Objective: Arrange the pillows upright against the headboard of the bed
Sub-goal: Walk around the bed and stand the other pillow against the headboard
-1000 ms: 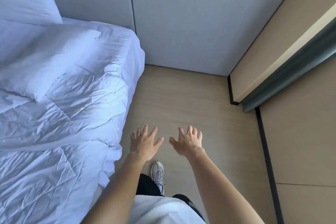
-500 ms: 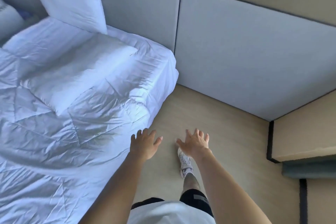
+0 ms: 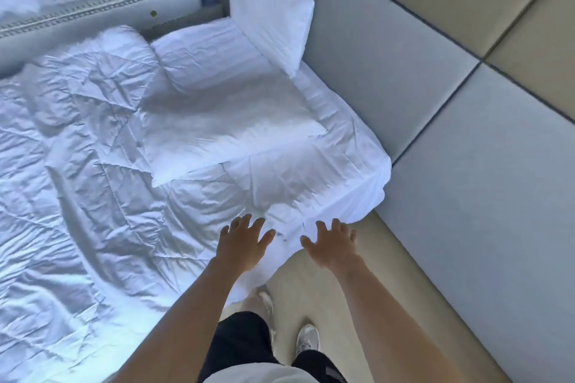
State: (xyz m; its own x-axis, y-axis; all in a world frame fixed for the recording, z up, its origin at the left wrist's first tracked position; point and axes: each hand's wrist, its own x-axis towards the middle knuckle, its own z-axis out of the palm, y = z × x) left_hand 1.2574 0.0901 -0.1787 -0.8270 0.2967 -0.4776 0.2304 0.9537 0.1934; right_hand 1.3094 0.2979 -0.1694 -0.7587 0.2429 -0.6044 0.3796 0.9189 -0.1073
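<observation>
Head view: the upright pillow [image 3: 270,9] leans on the headboard [image 3: 373,50]. The flat pillow [image 3: 224,99] lies on the duvet [image 3: 93,165] just beside it, 1 of 2 undone. The left hand [image 3: 241,244] and right hand [image 3: 331,246], fingers spread and empty, seemingly hover, reaching toward it.

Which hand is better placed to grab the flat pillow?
Probably the left hand: it hovers open over the duvet, nearer the flat pillow; the right hand is at the edge of the bed.
</observation>
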